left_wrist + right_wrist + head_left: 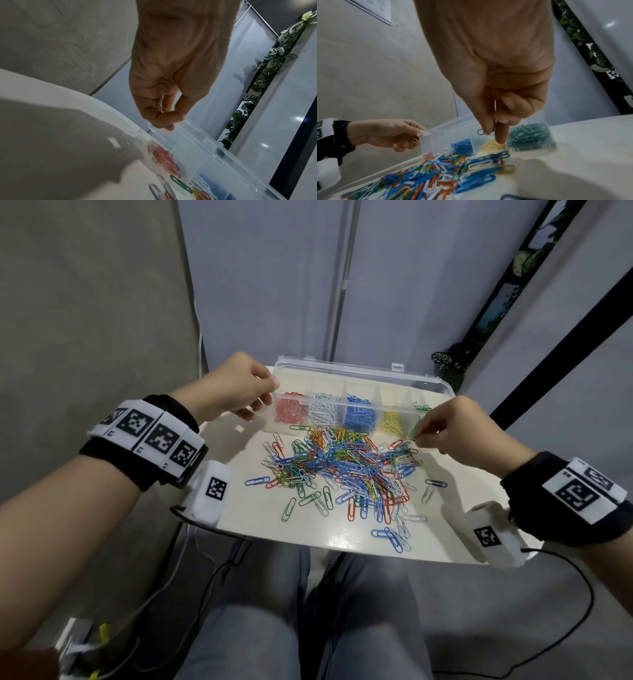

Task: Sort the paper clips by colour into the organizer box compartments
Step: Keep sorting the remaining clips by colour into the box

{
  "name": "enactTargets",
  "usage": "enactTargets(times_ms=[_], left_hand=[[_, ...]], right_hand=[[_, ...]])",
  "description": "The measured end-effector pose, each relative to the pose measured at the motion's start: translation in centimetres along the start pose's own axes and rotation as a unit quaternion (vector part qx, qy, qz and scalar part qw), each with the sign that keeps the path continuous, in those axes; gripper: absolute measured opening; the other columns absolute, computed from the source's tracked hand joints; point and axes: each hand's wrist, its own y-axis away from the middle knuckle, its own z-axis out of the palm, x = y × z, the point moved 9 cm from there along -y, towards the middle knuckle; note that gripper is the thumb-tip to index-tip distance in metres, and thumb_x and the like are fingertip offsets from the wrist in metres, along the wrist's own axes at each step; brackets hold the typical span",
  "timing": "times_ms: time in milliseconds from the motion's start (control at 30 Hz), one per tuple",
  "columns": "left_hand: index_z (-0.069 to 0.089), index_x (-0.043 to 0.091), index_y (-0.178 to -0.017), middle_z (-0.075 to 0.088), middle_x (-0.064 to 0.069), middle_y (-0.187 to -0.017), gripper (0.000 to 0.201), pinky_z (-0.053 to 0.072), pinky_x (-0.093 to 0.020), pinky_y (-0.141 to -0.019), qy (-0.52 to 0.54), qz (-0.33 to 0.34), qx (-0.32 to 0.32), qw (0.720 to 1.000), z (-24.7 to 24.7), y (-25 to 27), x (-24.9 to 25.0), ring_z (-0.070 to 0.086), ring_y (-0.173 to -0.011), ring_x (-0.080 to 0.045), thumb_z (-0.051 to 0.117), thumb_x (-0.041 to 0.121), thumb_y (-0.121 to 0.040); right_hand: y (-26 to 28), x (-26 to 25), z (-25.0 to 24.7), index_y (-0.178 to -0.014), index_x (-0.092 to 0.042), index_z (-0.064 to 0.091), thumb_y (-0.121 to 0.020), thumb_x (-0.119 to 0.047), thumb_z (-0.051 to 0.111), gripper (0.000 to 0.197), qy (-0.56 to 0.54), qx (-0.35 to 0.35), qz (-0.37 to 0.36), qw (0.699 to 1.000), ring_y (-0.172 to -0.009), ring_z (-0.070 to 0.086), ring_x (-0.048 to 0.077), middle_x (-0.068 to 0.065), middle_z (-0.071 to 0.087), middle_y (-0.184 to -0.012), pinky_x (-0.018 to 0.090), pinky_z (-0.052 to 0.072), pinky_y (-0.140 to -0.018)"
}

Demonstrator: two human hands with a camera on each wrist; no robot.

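A clear organizer box (394, 392) stands at the table's far edge with its lid up. Its compartments hold red (290, 410), white (323, 412), blue (359, 416), yellow (392, 422) and green clips (529, 135). My left hand (269, 397) grips the box's left end corner (188, 129) between thumb and fingers. My right hand (493, 133) pinches a dark green clip (480, 132) just in front of the yellow and green compartments, above the box's right end. A mixed pile of coloured clips (342, 470) lies in front of the box.
The white table (246, 518) ends close in front of me, with my legs below it. Loose clips (390, 535) are scattered toward the near edge. A leafy plant (448, 361) stands behind the box at the right. Cables hang under the table.
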Motion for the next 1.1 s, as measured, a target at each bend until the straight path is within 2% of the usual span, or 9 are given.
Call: enactTargets(times_ms=[67, 133, 200, 433, 533, 633, 800, 1000, 1100], left_hand=[[0.064, 0.0, -0.099, 0.06, -0.009, -0.077, 0.022, 0.044, -0.024, -0.042, 0.001, 0.0, 0.0, 1.0, 0.0, 0.0, 0.0, 0.048, -0.057, -0.015, 0.053, 0.018, -0.099], [0.064, 0.001, -0.099, 0.06, -0.009, -0.078, 0.021, 0.044, -0.024, -0.042, 0.001, -0.001, 0.0, 1.0, 0.0, -0.1, -0.1, 0.048, -0.057, -0.015, 0.053, 0.019, -0.099], [0.064, 0.002, -0.099, 0.061, -0.009, -0.078, 0.021, 0.045, -0.023, -0.041, -0.001, -0.002, 0.001, 1.0, 0.0, -0.1, -0.1, 0.049, -0.057, -0.015, 0.053, 0.019, -0.099], [0.064, 0.001, -0.101, 0.061, -0.008, -0.078, 0.022, 0.045, -0.024, -0.043, 0.001, -0.001, 0.0, 1.0, 0.0, 0.0, 0.0, 0.049, -0.058, -0.015, 0.053, 0.019, -0.099], [0.065, 0.0, -0.101, 0.061, -0.009, -0.079, 0.022, 0.045, -0.026, -0.045, 0.002, -0.001, -0.001, 1.0, 0.0, 0.1, 0.1, 0.049, -0.058, -0.015, 0.053, 0.019, -0.099], [0.065, 0.001, -0.101, 0.061, -0.009, -0.079, 0.022, 0.044, -0.026, -0.045, 0.001, 0.0, 0.0, 1.0, -0.1, 0.2, 0.1, 0.049, -0.058, -0.015, 0.052, 0.019, -0.099], [0.064, 0.0, -0.099, 0.06, -0.01, -0.079, 0.022, 0.043, -0.026, -0.046, 0.008, 0.003, -0.005, 1.0, 0.0, 0.1, 0.1, 0.048, -0.058, -0.016, 0.052, 0.018, -0.1], [0.064, 0.0, -0.1, 0.06, -0.01, -0.079, 0.021, 0.044, -0.025, -0.045, 0.008, 0.002, -0.003, 1.0, 0.1, 0.1, 0.1, 0.048, -0.058, -0.016, 0.052, 0.018, -0.1], [0.064, 0.0, -0.101, 0.06, -0.01, -0.079, 0.022, 0.044, -0.026, -0.045, 0.007, 0.002, -0.006, 1.0, 0.1, 0.1, 0.1, 0.048, -0.058, -0.016, 0.052, 0.018, -0.1]], right_hand=[[0.3, -0.2, 0.3, -0.075, -0.006, 0.074, -0.075, 0.0, 0.074, 0.006, 0.044, 0.012, -0.011, 0.999, -0.05, 0.055, 0.002, 0.004, 0.067, -0.067, 0.014, 0.041, -0.053], [0.4, -0.3, 0.8, -0.072, -0.008, 0.073, -0.075, -0.001, 0.073, 0.007, 0.091, 0.024, -0.023, 0.995, -0.064, 0.059, 0.016, 0.006, 0.068, -0.072, 0.027, 0.045, -0.064], [0.3, -0.1, 1.5, -0.072, -0.01, 0.072, -0.076, -0.001, 0.073, 0.01, 0.119, 0.018, -0.027, 0.992, -0.07, 0.057, 0.023, 0.007, 0.068, -0.075, 0.03, 0.045, -0.065], [0.1, -1.0, 2.7, -0.078, -0.004, 0.073, -0.076, -0.004, 0.078, 0.005, 0.134, -0.021, -0.035, 0.99, -0.066, 0.049, 0.018, 0.003, 0.061, -0.072, 0.02, 0.035, -0.054], [0.1, -0.9, 2.5, -0.072, -0.003, 0.071, -0.07, -0.001, 0.081, 0.011, 0.071, -0.029, -0.014, 0.997, -0.058, 0.048, 0.011, 0.001, 0.059, -0.064, 0.011, 0.037, -0.048], [0.5, -1.1, 1.9, -0.073, -0.006, 0.07, -0.068, 0.003, 0.08, 0.015, -0.012, -0.029, 0.009, 0.999, -0.053, 0.051, 0.009, 0.007, 0.064, -0.067, 0.019, 0.041, -0.054], [1.2, -1.1, 0.6, -0.085, 0.0, 0.074, -0.076, 0.007, 0.073, 0.012, -0.072, -0.021, 0.033, 0.997, -0.034, 0.045, -0.001, 0.003, 0.059, -0.06, 0.008, 0.032, -0.038], [0.0, -1.9, 2.0, -0.091, -0.003, 0.076, -0.078, 0.001, 0.073, 0.014, 0.03, -0.022, -0.015, 0.999, -0.049, 0.048, 0.006, -0.002, 0.059, -0.062, 0.011, 0.036, -0.048], [-0.5, -2.6, 3.3, -0.099, -0.005, 0.075, -0.082, -0.002, 0.068, 0.019, 0.094, -0.042, -0.037, 0.994, -0.066, 0.053, 0.017, 0.008, 0.068, -0.081, 0.02, 0.037, -0.058]])
